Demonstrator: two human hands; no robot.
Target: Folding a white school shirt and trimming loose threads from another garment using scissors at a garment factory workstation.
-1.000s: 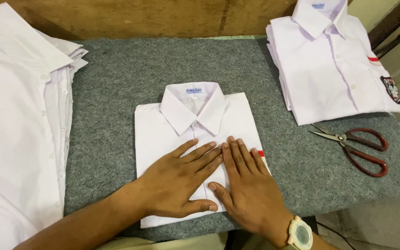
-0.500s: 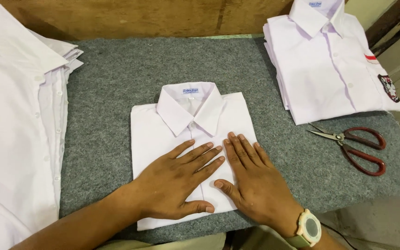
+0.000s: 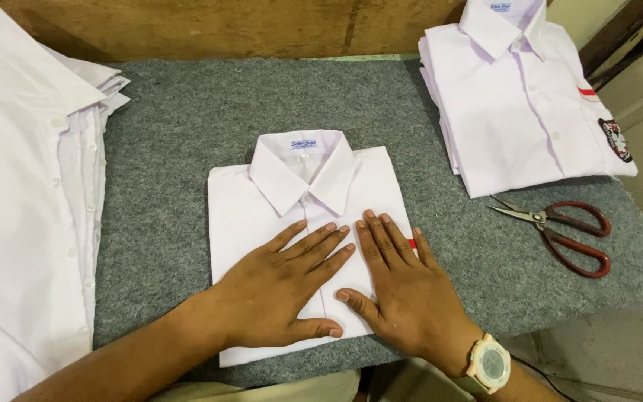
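While the folded white shirt (image 3: 303, 223) lies on grey felt (image 3: 187, 119), both hands rest flat on it. Left hand (image 3: 280, 286) and right hand (image 3: 403, 286): fingers spread, palms down.

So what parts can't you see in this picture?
- Head view: the lower front of the folded white shirt lies under the left hand and right hand.
- The pile of white shirts at the left is cut off by the picture's edge.
- The shirt stack at the top right loses its collar top at the edge.
- Its sleeve badge is too small to make out.
- The scissors show fully.
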